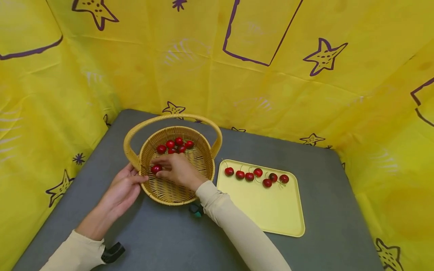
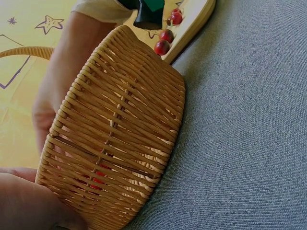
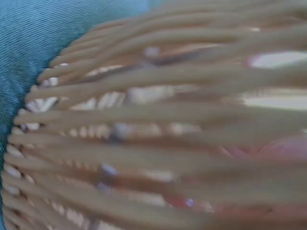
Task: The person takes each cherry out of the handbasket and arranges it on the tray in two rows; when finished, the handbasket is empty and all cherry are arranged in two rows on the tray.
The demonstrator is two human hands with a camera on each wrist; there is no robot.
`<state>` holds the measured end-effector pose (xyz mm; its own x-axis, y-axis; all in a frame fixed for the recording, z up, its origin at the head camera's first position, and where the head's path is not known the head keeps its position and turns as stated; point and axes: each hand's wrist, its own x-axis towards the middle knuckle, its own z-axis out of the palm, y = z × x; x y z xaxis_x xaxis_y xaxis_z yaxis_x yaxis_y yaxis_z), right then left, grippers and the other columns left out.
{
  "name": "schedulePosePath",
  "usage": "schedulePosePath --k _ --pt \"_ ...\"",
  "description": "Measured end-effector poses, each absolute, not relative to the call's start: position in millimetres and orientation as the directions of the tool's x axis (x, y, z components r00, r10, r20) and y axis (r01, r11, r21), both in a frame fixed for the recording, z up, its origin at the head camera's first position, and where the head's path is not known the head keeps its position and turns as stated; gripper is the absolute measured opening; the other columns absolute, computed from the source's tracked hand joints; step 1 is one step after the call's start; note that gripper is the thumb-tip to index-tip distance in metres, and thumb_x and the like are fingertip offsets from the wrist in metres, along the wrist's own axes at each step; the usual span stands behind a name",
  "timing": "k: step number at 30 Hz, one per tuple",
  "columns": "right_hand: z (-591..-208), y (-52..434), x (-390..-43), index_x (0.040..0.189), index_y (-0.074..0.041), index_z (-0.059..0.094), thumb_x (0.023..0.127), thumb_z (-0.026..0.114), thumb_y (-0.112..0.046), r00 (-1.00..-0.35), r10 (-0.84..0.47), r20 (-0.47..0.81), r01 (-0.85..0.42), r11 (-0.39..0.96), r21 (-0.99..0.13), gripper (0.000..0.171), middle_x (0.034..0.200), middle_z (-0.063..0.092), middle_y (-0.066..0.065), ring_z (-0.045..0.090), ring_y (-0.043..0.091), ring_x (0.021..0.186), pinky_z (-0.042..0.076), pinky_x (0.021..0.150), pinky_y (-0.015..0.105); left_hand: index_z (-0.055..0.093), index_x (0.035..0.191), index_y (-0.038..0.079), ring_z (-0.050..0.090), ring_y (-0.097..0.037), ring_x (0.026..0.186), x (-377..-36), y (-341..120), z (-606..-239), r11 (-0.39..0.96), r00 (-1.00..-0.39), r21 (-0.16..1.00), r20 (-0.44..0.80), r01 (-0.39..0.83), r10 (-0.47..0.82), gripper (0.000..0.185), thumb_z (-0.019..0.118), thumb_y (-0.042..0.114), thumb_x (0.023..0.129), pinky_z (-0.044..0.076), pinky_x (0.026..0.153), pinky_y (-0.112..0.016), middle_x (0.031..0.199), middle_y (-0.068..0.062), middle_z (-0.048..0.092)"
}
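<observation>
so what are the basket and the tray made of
The basket looks like woven wicker or rattan, perhaps a plastic imitation: tan strands interlaced over ribs, slightly glossy. The tray seems to be moulded plastic: smooth, even pale yellow, with a rounded raised rim and a matte sheen.

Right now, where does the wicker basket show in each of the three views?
Head: the wicker basket sits left of centre on the grey table, the right hand inside it, the left hand against its outer wall.
Left wrist: the basket's side wall fills the centre-left.
Right wrist: blurred weave fills nearly the whole picture.
Shared landmark: the grey table.
</observation>
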<state>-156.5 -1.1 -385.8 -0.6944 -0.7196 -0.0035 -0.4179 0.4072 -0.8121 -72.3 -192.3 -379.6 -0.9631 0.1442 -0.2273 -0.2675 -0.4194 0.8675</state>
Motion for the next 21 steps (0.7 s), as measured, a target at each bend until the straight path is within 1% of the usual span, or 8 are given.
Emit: schedulePosePath --k 5,11,13,17,19,20,21 --pt "-368.1 13.9 -151.2 0.139 -0.01 0.07 0.098 0.076 -0.019 -0.725 -0.687 0.047 -0.424 0.391 -0.817 0.042 0.135 0.073 -0.001 0.067 0.005 0.121 0.05 0.098 0.012 -0.014 0.169 0.011 -0.005 -0.017 0.161 -72.7 -192.4 -381.2 -0.417 -0.958 0.863 -0.242 -0.284 0.153 0.092 0.034 -0.022 0.098 0.007 0.13 -0.032 0.177 -0.008 -0.011" --pt "-341.5 38.0 -134.8 0.132 -0.019 0.075 0.098 0.078 -0.025 -0.774 -0.617 0.141 -0.453 0.384 -0.805 0.035 0.127 0.075 -0.008 0.071 0.007 0.116 0.052 0.096 0.013 -0.015 0.169 0.013 -0.005 -0.017 0.161 -72.4 -194.8 -382.9 -0.41 -0.955 0.864 -0.249 -0.294 0.161 0.091 0.034 -0.021 0.099 0.01 0.129 -0.03 0.177 -0.008 -0.012" --pt "-334.3 47.3 -128.1 0.133 -0.02 0.075 0.097 0.079 -0.024 -0.78 -0.598 0.186 -0.473 0.367 -0.801 0.037 0.125 0.076 -0.009 0.071 0.006 0.115 0.052 0.095 0.014 -0.016 0.168 0.013 -0.006 -0.016 0.161 -72.6 -195.7 -383.7 -0.413 -0.956 0.863 -0.245 -0.291 0.161 0.092 0.034 -0.021 0.099 0.011 0.128 -0.028 0.177 -0.008 -0.012" --pt "-324.2 67.8 -115.7 0.135 -0.018 0.075 0.096 0.079 -0.022 -0.788 -0.559 0.258 -0.488 0.312 -0.815 0.04 0.126 0.076 -0.008 0.069 0.0 0.114 0.054 0.095 0.017 -0.018 0.167 0.014 -0.007 -0.015 0.16 -73.0 -196.4 -384.2 -0.434 -0.959 0.856 -0.235 -0.282 0.159 0.094 0.034 -0.022 0.099 0.012 0.128 -0.026 0.177 -0.006 -0.015" --pt "-320.8 79.3 -109.9 0.137 -0.018 0.074 0.096 0.079 -0.023 -0.801 -0.534 0.271 -0.475 0.29 -0.831 0.041 0.129 0.075 -0.008 0.068 -0.002 0.114 0.057 0.093 0.02 -0.019 0.167 0.014 -0.008 -0.014 0.16 -73.4 -196.3 -384.1 -0.449 -0.96 0.85 -0.229 -0.277 0.159 0.094 0.034 -0.023 0.098 0.011 0.128 -0.026 0.177 -0.005 -0.015" --pt "-319.6 85.6 -107.2 0.137 -0.018 0.074 0.097 0.078 -0.023 -0.81 -0.517 0.277 -0.465 0.28 -0.84 0.041 0.129 0.074 -0.009 0.069 -0.002 0.112 0.059 0.088 0.021 -0.019 0.167 0.014 -0.008 -0.014 0.16 -73.6 -196.1 -384.0 -0.456 -0.961 0.847 -0.225 -0.274 0.16 0.095 0.034 -0.023 0.098 0.01 0.128 -0.027 0.177 -0.005 -0.016" --pt "-318.8 91.9 -104.5 0.137 -0.019 0.074 0.096 0.078 -0.023 -0.822 -0.497 0.28 -0.453 0.271 -0.85 0.041 0.13 0.074 -0.009 0.07 -0.001 0.111 0.06 0.087 0.024 -0.019 0.167 0.014 -0.008 -0.014 0.16 -73.9 -195.8 -383.9 -0.461 -0.961 0.844 -0.224 -0.274 0.162 0.095 0.033 -0.023 0.098 0.01 0.128 -0.026 0.177 -0.005 -0.016"
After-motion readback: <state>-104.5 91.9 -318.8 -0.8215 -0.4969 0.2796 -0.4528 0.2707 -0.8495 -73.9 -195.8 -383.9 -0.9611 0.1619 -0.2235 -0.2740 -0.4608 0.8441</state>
